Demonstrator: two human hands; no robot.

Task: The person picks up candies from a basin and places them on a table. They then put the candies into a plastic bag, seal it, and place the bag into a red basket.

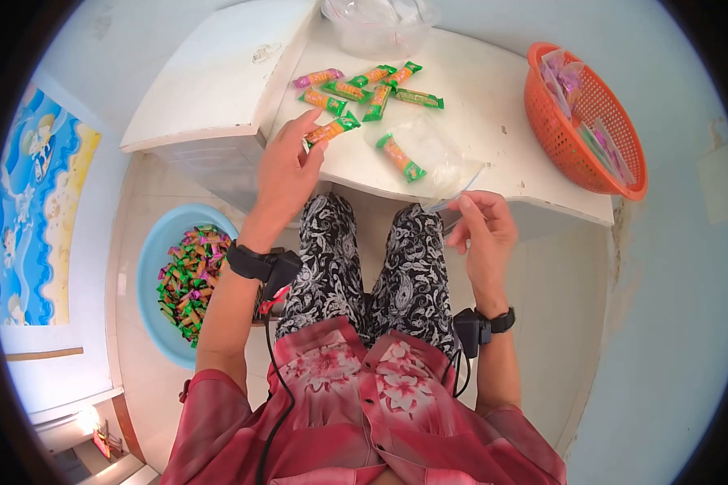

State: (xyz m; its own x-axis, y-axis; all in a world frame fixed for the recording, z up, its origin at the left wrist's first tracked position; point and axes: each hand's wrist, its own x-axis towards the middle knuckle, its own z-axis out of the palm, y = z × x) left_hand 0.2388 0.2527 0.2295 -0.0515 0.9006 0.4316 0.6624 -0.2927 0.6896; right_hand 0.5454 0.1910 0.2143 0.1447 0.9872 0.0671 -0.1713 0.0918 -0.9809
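Note:
My left hand (288,166) has its thumb and fingers closed on the end of a green and orange wrapped candy (334,129) at the table's left side. Beyond it lie several more wrapped candies (378,103), mostly green and orange, and one purple candy (319,78). With thumb and fingers pinched, my right hand (485,230) grips the zip edge of a clear plastic bag (453,166) at the table's front. Inside that bag rests one green and orange candy (400,158).
An orange basket (542,137) with filled packets stands at the table's right. At the back sits a clear plastic container (380,28). A blue basin (155,323) of many wrapped candies is on the floor at left. The white table (534,174) has a curved front edge.

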